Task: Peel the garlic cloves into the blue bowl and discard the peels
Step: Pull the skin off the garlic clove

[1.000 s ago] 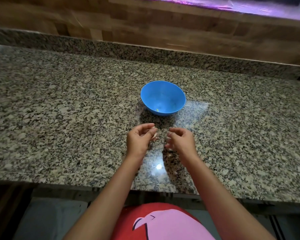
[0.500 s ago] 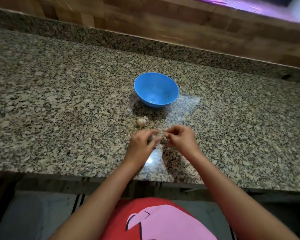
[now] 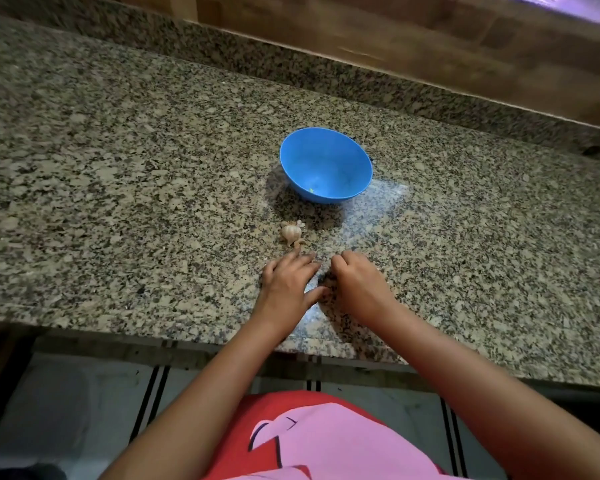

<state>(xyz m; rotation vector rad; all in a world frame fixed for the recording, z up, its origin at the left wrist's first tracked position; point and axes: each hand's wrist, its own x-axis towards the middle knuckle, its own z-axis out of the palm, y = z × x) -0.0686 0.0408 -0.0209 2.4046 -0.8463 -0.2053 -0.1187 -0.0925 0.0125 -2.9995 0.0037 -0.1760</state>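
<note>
The blue bowl (image 3: pixel 326 166) stands on the granite counter, with a tiny pale speck inside near its front wall. In front of it lies a small garlic bulb (image 3: pixel 290 232), with loose papery peel (image 3: pixel 299 242) beside it. My left hand (image 3: pixel 286 284) lies palm down on the counter just below the bulb, its fingers fairly straight and its thumb stretched to the right. My right hand (image 3: pixel 357 282) is close beside it, knuckles up and fingers curled down onto the counter. Whatever is under either hand is hidden.
The granite counter (image 3: pixel 118 202) runs wide to both sides, with a raised granite ledge and a wooden wall at the back. Its front edge is just below my wrists. My red and pink shirt shows underneath.
Both hands have dropped from a pinch in mid-air onto the counter, and my left hand has flattened. The view has tilted down, so the garlic bulb now shows in front of the bowl.
</note>
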